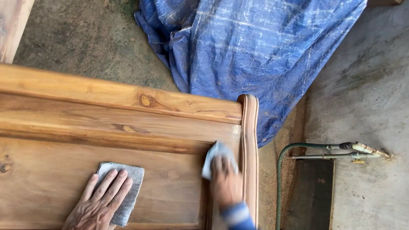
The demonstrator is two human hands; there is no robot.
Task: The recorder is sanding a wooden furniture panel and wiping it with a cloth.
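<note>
A large wooden panel [59, 113] with raised moulding and knots fills the lower left. My left hand [97, 208] lies flat, fingers spread, pressing a grey sheet of sandpaper [128, 183] onto the recessed field. My right hand [226, 182], in a blue striped cuff, grips a folded pale piece of sandpaper [217, 155] against the inner corner of the frame, near the rounded right edge moulding [248, 136]. The right hand is motion-blurred.
A blue tarpaulin [244, 42] covers something behind the panel. A green hose with a metal nozzle [340, 150] lies on the concrete floor [398, 102] at right. A bare wooden plank [0, 1] leans at top left.
</note>
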